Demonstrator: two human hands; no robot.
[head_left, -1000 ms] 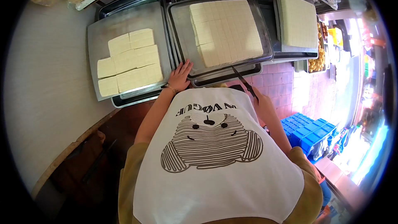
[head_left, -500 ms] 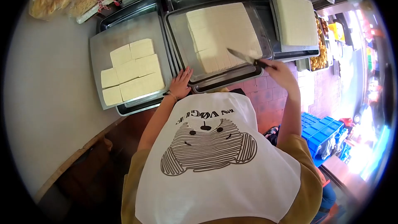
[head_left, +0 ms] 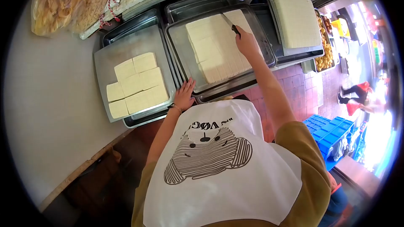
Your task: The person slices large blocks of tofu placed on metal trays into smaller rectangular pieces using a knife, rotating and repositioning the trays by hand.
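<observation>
My right hand (head_left: 247,42) is closed round the dark handle of a knife (head_left: 231,24), over the far part of a scored white slab (head_left: 210,44) that looks like tofu. The blade tip points to the far left, at the slab's surface. This slab lies on the middle metal tray (head_left: 176,50). My left hand (head_left: 184,95) rests with fingers spread at the near left corner of that tray, holding nothing. Several large white blocks (head_left: 136,85) lie on the metal sheet (head_left: 105,59) to the left.
Another white slab (head_left: 296,21) is on a tray at the right, beside a tray of round golden pieces (head_left: 323,59). Blue crates (head_left: 330,132) stand on the tiled floor. Bagged food (head_left: 63,2) sits at the far left. A person (head_left: 360,94) is at the right.
My right hand has carried the knife from the tray's near edge up to the slab's far part. My left hand has stayed at the tray corner. The view has shifted slightly.
</observation>
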